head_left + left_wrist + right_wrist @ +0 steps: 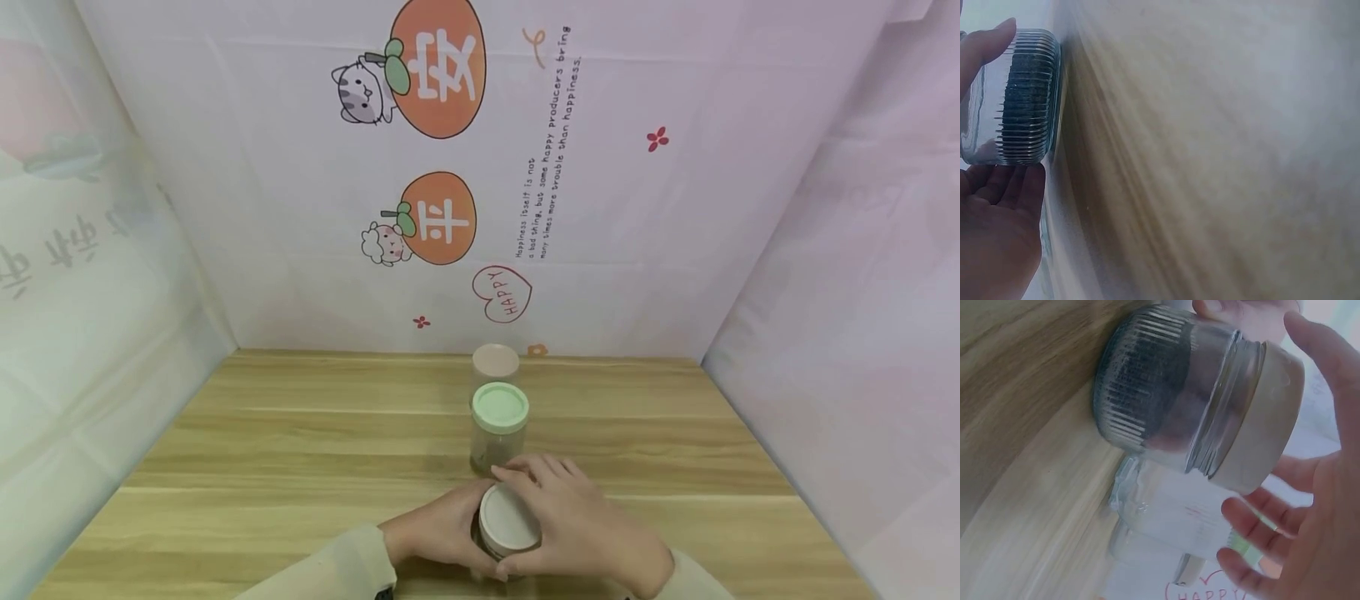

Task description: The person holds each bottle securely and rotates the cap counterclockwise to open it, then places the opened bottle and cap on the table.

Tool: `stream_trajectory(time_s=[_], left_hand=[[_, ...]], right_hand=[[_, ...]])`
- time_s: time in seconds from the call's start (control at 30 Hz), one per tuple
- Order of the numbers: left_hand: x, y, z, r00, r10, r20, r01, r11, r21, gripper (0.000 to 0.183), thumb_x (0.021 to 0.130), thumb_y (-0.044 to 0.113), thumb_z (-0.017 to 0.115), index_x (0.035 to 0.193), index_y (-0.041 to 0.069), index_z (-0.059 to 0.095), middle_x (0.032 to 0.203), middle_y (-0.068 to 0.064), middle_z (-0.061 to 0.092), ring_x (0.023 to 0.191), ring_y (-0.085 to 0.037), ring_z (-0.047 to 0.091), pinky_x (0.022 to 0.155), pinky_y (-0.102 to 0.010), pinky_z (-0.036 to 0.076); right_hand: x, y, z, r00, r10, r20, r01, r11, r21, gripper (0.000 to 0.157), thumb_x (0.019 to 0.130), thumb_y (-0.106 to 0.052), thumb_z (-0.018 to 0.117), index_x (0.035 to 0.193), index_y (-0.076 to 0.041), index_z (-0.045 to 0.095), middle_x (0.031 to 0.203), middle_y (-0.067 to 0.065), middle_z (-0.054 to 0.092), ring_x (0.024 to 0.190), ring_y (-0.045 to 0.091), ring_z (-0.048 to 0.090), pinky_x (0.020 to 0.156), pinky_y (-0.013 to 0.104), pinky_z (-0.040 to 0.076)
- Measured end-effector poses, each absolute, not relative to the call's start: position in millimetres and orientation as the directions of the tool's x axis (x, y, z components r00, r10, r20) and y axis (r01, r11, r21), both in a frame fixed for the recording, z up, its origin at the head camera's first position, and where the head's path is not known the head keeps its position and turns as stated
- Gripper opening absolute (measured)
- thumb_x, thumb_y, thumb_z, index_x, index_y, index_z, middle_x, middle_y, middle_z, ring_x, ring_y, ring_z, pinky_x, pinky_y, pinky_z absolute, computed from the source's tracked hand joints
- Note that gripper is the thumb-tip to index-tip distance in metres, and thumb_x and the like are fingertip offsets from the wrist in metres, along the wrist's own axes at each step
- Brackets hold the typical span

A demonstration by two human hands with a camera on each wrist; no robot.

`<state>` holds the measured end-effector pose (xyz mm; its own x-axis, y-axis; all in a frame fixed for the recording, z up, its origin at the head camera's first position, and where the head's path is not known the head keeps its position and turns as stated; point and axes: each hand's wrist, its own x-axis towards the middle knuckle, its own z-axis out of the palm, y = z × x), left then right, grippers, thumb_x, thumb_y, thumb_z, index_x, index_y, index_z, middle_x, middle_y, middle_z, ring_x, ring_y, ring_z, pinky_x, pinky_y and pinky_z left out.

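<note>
A glass jar (1160, 394) with ribbed sides and dark contents stands on the table close to the person. Its pale beige lid (512, 518) sits at the mouth, and glass thread shows below the lid's edge in the right wrist view. The left hand (444, 527) grips the jar's body, thumb on one side and fingers on the other. Around the lid curl the thumb and index finger of the right hand (577, 525); its other fingers are spread off the lid.
Directly behind the held jar stands another glass jar with a light green lid (500, 407). Farther back, by the printed wall cloth (600, 208), is a jar with a beige lid (496, 362). Pale cloth hangs on both sides of the wood-grain table (300, 442).
</note>
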<state>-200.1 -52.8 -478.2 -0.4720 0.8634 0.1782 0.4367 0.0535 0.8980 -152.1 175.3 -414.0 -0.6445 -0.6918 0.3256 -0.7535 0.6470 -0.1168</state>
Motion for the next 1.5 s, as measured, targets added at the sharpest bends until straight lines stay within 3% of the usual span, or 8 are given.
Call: stream_trajectory(time_s=[0.23,0.47,0.77,1.13,1.5], left_hand=[[-199.2,-52.6,-476.5,-0.479,0.860,0.179,0.446,0.062,0.893,0.087,0.084,0.024,0.084,0.153,0.026,0.031,0.147,0.006,0.046,0.130,-0.012,0.048,0.110,-0.034,0.039],[-199.8,-52.4,-475.4,-0.486,0.853,0.192,0.471,0.071,0.879,0.089,0.082,0.022,0.086,0.153,0.027,0.032,0.146,0.006,0.047,0.129,-0.012,0.050,0.109,-0.033,0.040],[-200.2,-51.6,-475.0,-0.469,0.858,0.208,0.470,0.043,0.882,0.089,0.082,0.021,0.085,0.153,0.028,0.032,0.146,0.007,0.047,0.129,-0.012,0.049,0.109,-0.034,0.039],[-199.5,-51.8,-477.3,-0.457,0.864,0.211,0.431,0.008,0.902,0.089,0.082,0.017,0.085,0.152,0.028,0.032,0.148,0.007,0.046,0.131,-0.013,0.048,0.112,-0.035,0.037],[-199.2,-52.3,-475.7,-0.456,0.863,0.218,0.430,-0.001,0.903,0.086,0.082,0.016,0.085,0.150,0.027,0.034,0.146,0.006,0.046,0.131,-0.014,0.048,0.111,-0.035,0.037]], right_hand=[[-147.8,169.4,-414.2,-0.661,-0.653,0.370,-0.713,0.700,-0.038,0.099,0.074,-0.086,0.058,0.139,-0.012,0.057,0.122,-0.001,0.055,0.112,0.016,0.054,0.092,0.044,0.049],[-148.2,169.0,-415.5,-0.677,-0.646,0.354,-0.710,0.700,-0.079,0.090,0.078,-0.078,0.064,0.139,-0.013,0.057,0.113,-0.005,0.053,0.101,0.014,0.055,0.083,0.039,0.051],[-147.8,170.2,-414.4,-0.697,-0.644,0.316,-0.704,0.698,-0.129,0.087,0.079,-0.074,0.067,0.140,-0.014,0.057,0.117,-0.005,0.052,0.104,0.017,0.054,0.082,0.042,0.052],[-153.4,171.7,-415.8,-0.648,-0.673,0.356,-0.752,0.640,-0.159,0.078,0.084,-0.066,0.069,0.141,-0.016,0.055,0.124,-0.002,0.052,0.110,0.016,0.054,0.085,0.042,0.054],[-154.7,176.3,-410.1,-0.656,-0.656,0.374,-0.751,0.619,-0.232,0.073,0.084,-0.064,0.071,0.142,-0.022,0.055,0.123,-0.007,0.051,0.106,0.011,0.052,0.081,0.036,0.052]])
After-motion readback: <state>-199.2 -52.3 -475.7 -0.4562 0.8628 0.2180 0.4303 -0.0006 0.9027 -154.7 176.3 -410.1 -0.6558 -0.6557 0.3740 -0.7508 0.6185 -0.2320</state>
